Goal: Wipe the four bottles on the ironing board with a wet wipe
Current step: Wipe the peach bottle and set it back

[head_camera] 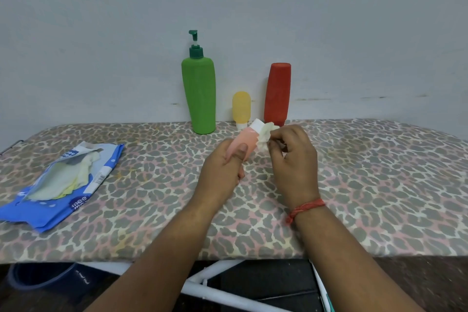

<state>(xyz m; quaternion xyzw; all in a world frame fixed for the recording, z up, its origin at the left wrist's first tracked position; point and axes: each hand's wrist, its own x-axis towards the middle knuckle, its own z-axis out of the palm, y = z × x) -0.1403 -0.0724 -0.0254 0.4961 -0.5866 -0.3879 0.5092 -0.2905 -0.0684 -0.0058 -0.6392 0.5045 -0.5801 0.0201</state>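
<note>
Both hands work over the ironing board [354, 185]: left hand [222, 167] grips the pink bottle [241, 140], right hand [293, 157] pinches the wet wipe [266, 135] against it, while the green [200, 94], yellow [241, 106] and red [277, 94] bottles stand, apparently awaiting wiping.

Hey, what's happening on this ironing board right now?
A person is wiping a small pink bottle. The left hand grips the bottle, tilted with its white cap up, while the right hand pinches a crumpled wet wipe against its upper end. A green pump bottle, a little yellow bottle and a red bottle stand by the wall. An open pack of wipes lies to the left.
</note>
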